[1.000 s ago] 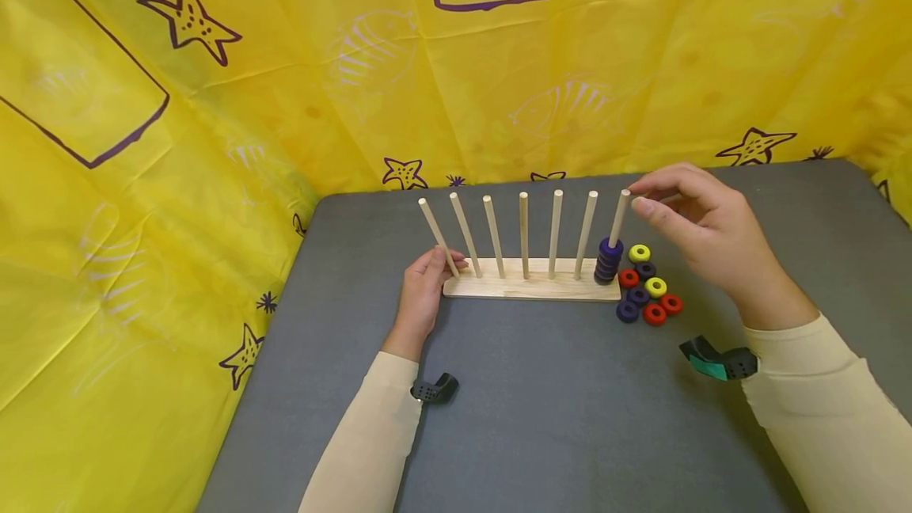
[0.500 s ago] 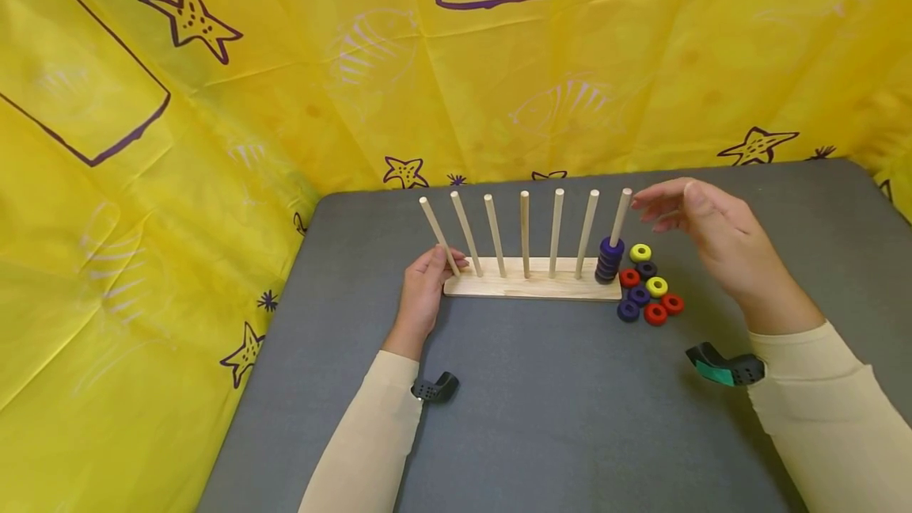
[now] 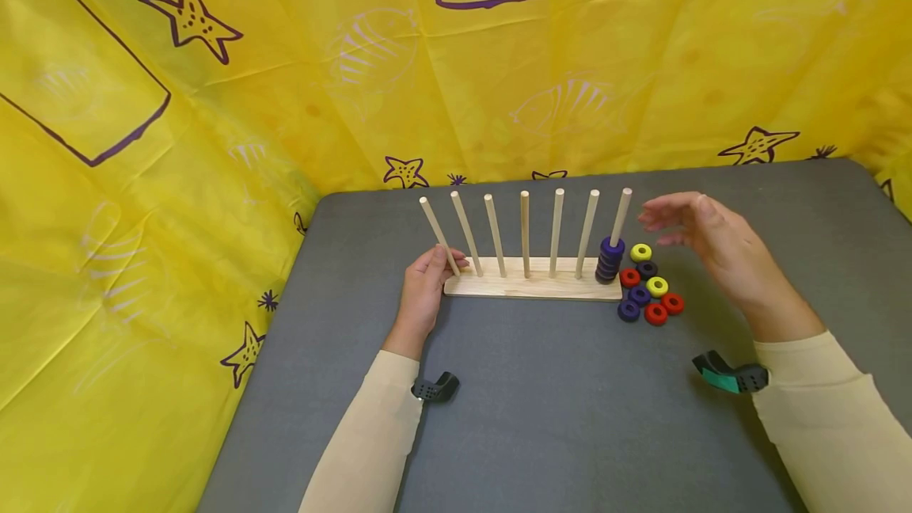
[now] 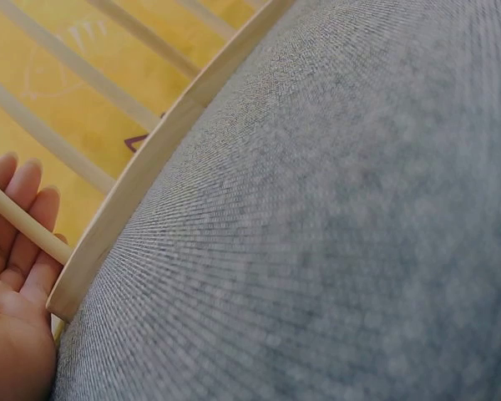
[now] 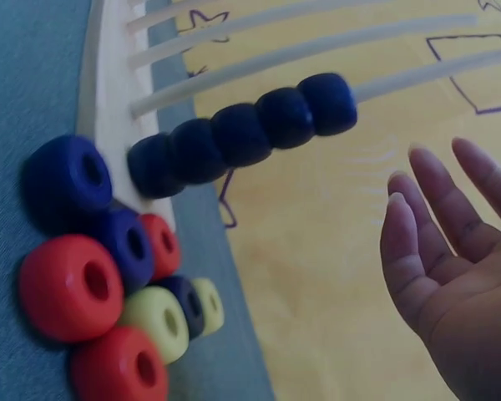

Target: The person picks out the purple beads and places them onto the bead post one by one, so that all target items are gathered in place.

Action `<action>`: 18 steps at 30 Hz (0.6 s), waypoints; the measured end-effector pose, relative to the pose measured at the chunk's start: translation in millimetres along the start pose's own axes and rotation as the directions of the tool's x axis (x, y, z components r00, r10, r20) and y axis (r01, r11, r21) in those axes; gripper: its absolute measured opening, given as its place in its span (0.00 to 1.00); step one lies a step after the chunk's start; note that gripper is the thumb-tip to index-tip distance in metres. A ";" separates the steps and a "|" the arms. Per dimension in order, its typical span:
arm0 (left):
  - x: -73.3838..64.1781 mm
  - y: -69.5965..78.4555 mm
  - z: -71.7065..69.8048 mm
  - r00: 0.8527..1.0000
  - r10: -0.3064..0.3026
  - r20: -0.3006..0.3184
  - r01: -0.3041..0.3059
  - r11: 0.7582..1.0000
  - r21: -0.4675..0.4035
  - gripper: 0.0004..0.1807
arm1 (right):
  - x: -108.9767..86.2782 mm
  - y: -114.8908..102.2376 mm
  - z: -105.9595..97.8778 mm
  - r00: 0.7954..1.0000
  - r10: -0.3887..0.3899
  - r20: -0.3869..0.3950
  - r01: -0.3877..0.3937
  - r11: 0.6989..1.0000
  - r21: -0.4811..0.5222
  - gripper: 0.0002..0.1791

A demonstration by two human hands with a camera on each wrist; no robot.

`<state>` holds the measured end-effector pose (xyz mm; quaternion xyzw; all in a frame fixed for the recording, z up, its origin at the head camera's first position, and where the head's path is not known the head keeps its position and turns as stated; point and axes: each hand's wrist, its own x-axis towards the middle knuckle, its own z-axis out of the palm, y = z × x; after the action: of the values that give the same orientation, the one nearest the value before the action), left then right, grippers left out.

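Steadying the wooden rack [image 3: 527, 283] in mid-frame, it seems, the left hand [image 3: 425, 279] loosely wraps its leftmost peg [image 3: 438, 233]. Right of centre, the right hand [image 3: 712, 248] hangs relaxed and empty, beside the rightmost peg [image 3: 620, 218], which keeps five blue rings [image 3: 609, 261] stacked; loose rings [image 3: 651, 288] cluster alongside, perhaps for easy reach.

yellow printed cloth [image 3: 470, 70] hangs behind a grey table [image 3: 556, 410].

The 7-peg wooden board [image 3: 527, 287] bears 5 blue rings [image 5: 240, 134].

Rings [image 3: 650, 289] are blue, red and yellow, the rack [image 3: 534, 288] beige, the star-patterned cloth [image 3: 470, 101] yellow.
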<state>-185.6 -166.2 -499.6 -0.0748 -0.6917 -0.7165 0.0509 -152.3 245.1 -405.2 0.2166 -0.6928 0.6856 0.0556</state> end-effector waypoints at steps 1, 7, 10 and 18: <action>0.0 0.0 0.0 1.000 0.001 0.001 -0.001 1.000 0.001 0.26 | -1.0 1.4 -0.9 1.000 0.009 -0.002 -0.009 1.000 -0.022 0.30; 0.2 -1.2 -0.4 1.000 0.001 0.003 -0.001 1.000 0.004 0.26 | -6.6 12.1 -7.9 0.999 0.051 -0.010 -0.052 0.990 -0.133 0.29; -0.2 -0.7 -0.3 1.000 0.000 0.002 0.000 1.000 -0.005 0.26 | -9.7 20.6 -12.6 0.998 0.067 -0.009 -0.067 0.982 -0.179 0.28; -0.2 0.3 0.1 1.000 -0.007 0.000 0.007 1.000 -0.004 0.25 | -18.0 49.1 -27.2 0.992 0.125 -0.011 -0.124 0.957 -0.263 0.26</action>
<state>-185.4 -166.1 -499.4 -0.0725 -0.6905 -0.7180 0.0482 -160.5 273.9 -456.0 0.1653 -0.7899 0.5892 0.0385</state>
